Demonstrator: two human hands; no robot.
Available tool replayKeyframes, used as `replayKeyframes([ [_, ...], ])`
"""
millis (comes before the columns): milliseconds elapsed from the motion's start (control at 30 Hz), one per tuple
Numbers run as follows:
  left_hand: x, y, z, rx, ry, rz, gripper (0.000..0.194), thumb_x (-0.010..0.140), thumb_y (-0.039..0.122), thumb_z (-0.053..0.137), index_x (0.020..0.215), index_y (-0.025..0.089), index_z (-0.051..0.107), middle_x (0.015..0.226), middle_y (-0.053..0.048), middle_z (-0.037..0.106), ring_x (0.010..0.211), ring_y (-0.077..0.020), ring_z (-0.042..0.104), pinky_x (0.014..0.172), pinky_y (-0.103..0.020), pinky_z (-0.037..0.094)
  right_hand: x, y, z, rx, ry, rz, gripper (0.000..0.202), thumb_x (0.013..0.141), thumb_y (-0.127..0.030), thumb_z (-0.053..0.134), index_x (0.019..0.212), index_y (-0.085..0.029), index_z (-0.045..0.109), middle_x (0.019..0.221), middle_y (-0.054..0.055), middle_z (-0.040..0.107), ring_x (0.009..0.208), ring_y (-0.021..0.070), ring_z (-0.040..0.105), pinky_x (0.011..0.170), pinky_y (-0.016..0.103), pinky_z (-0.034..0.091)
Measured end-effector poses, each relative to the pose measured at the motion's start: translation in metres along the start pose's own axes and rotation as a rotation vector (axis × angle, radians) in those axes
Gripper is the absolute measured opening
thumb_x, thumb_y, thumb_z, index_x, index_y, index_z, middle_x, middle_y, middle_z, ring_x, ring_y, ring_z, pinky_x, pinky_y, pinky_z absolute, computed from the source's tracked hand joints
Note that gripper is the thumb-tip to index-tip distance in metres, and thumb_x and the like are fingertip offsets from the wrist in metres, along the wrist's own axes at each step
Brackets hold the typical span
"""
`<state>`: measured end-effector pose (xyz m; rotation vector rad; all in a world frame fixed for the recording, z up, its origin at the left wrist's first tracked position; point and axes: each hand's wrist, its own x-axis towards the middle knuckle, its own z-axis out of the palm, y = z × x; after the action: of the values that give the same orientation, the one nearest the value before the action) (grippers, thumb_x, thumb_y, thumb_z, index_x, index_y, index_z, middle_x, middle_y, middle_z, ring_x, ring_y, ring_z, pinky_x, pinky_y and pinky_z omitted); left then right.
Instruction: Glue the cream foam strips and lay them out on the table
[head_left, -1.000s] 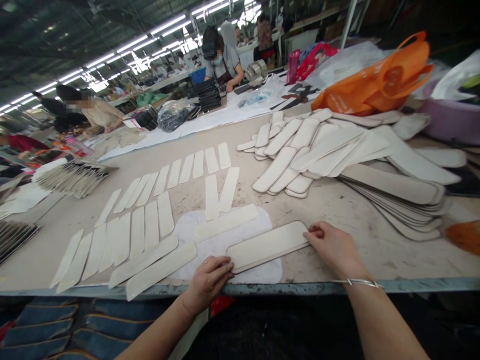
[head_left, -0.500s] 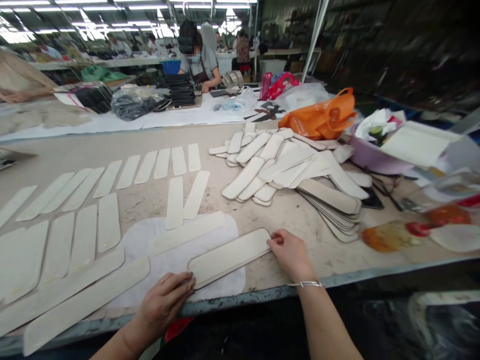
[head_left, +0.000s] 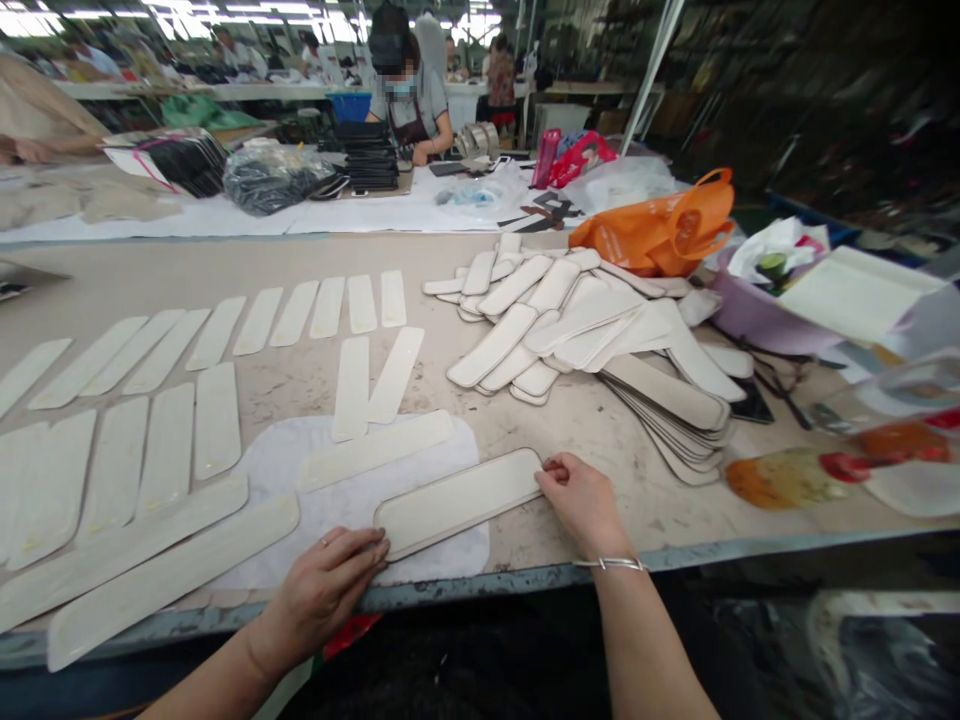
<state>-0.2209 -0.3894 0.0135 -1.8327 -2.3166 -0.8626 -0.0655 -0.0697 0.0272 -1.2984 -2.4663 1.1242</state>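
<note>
A long cream panel with rounded corners and a dark edge (head_left: 459, 503) lies slantwise at the table's front, partly over a white sheet (head_left: 270, 460). My left hand (head_left: 330, 580) pinches its near left end, fingers closed together. At the far right end, my right hand (head_left: 581, 500) grips the corner between thumb and fingers. Just behind it lies a plain cream strip (head_left: 375, 450) on the sheet. Two shorter strips (head_left: 351, 390) stand beyond that one. Rows of similar strips (head_left: 217, 420) are spread out to the left.
A loose heap of dark-edged panels (head_left: 555, 310) lies beyond my right hand, with a fanned stack (head_left: 667, 395) beside it. An orange bag (head_left: 660, 225), a lilac basin (head_left: 772, 315) and an oil-like bottle (head_left: 787, 478) sit rightward. Across the table a person (head_left: 409, 90) works.
The view has tipped slightly, so the table's things sit a little higher in the picture. Both hands keep their hold on the panel, which has hardly moved.
</note>
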Motion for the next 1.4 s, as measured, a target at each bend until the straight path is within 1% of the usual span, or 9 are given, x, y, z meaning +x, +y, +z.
replayKeyframes([
  [500, -0.005, -0.003, 0.005, -0.001, -0.032, 0.018, 0.027, 0.088, 0.014, 0.055, 0.112, 0.020, 0.066, 0.105, -0.010, 0.066, 0.088, -0.0161, 0.062, 0.079, -0.028, 0.054, 0.000, 0.000, 0.001, -0.090, -0.007, -0.041, 0.007, 0.081, -0.023, 0.059, 0.083, -0.022, 0.066, 0.073, -0.002, 0.067, 0.072, 0.0161, 0.063, 0.067, 0.025, 0.043],
  [667, -0.004, -0.001, 0.003, 0.007, -0.048, 0.019, 0.028, 0.087, 0.011, 0.055, 0.113, 0.018, 0.065, 0.105, -0.010, 0.065, 0.090, -0.0167, 0.061, 0.079, -0.029, 0.053, -0.004, -0.005, 0.002, -0.215, 0.010, -0.078, 0.009, 0.084, -0.024, 0.057, 0.083, -0.023, 0.065, 0.073, -0.001, 0.066, 0.069, 0.0173, 0.061, 0.064, 0.027, 0.040],
  [867, -0.003, -0.003, 0.003, 0.017, -0.037, 0.070, 0.026, 0.088, 0.012, 0.054, 0.111, 0.019, 0.065, 0.106, -0.010, 0.064, 0.093, -0.0168, 0.061, 0.081, -0.028, 0.053, -0.011, -0.003, -0.002, -0.431, 0.158, -0.133, 0.012, 0.084, -0.034, 0.062, 0.083, -0.022, 0.061, 0.078, 0.003, 0.062, 0.070, 0.0206, 0.058, 0.059, 0.029, 0.038],
  [933, -0.003, -0.005, 0.003, 0.024, -0.023, 0.086, 0.025, 0.089, 0.013, 0.054, 0.111, 0.018, 0.065, 0.106, -0.010, 0.064, 0.094, -0.0168, 0.061, 0.081, -0.027, 0.053, -0.013, -0.002, -0.003, -0.363, 0.222, -0.178, 0.013, 0.084, -0.034, 0.064, 0.085, -0.021, 0.060, 0.080, 0.003, 0.062, 0.073, 0.0208, 0.058, 0.061, 0.030, 0.041],
  [1033, -0.003, -0.006, 0.004, 0.031, -0.013, 0.104, 0.024, 0.089, 0.015, 0.054, 0.110, 0.019, 0.065, 0.106, -0.009, 0.065, 0.094, -0.0165, 0.062, 0.081, -0.026, 0.054, -0.021, -0.007, 0.004, -0.193, 0.295, -0.384, 0.017, 0.092, -0.032, 0.055, 0.097, -0.018, 0.062, 0.089, 0.007, 0.063, 0.085, 0.0218, 0.058, 0.075, 0.032, 0.046],
  [1100, -0.004, -0.007, 0.004, 0.035, -0.013, 0.106, 0.023, 0.090, 0.017, 0.053, 0.110, 0.019, 0.065, 0.105, -0.009, 0.065, 0.093, -0.0163, 0.062, 0.081, -0.026, 0.054, -0.031, -0.017, 0.016, -0.121, 0.236, -0.574, 0.028, 0.095, -0.034, 0.050, 0.113, -0.015, 0.060, 0.104, 0.011, 0.063, 0.100, 0.0232, 0.056, 0.090, 0.034, 0.044],
  [1233, -0.002, -0.007, 0.004, 0.045, -0.016, 0.117, 0.022, 0.091, 0.020, 0.053, 0.109, 0.019, 0.066, 0.102, -0.008, 0.066, 0.090, -0.0159, 0.064, 0.079, -0.025, 0.055, -0.059, -0.041, 0.048, -0.163, -0.084, -0.895, 0.053, 0.096, -0.044, 0.050, 0.139, -0.014, 0.043, 0.139, 0.010, 0.046, 0.129, 0.0230, 0.037, 0.113, 0.037, 0.026],
  [1300, 0.000, -0.006, 0.003, 0.039, -0.005, 0.125, 0.022, 0.091, 0.021, 0.053, 0.108, 0.020, 0.067, 0.101, -0.008, 0.067, 0.089, -0.0158, 0.064, 0.077, -0.025, 0.055, -0.070, -0.050, 0.059, -0.213, -0.195, -0.963, 0.062, 0.095, -0.052, 0.047, 0.143, -0.014, 0.037, 0.147, 0.008, 0.036, 0.136, 0.0225, 0.027, 0.116, 0.040, 0.018],
  [1400, 0.002, -0.004, 0.002, 0.026, 0.008, 0.121, 0.021, 0.090, 0.019, 0.054, 0.106, 0.019, 0.067, 0.099, -0.008, 0.067, 0.088, -0.0157, 0.064, 0.075, -0.025, 0.056, -0.078, -0.052, 0.067, -0.255, -0.265, -0.964, 0.069, 0.094, -0.057, 0.045, 0.146, -0.014, 0.032, 0.151, 0.009, 0.028, 0.140, 0.0218, 0.020, 0.117, 0.041, 0.014],
])
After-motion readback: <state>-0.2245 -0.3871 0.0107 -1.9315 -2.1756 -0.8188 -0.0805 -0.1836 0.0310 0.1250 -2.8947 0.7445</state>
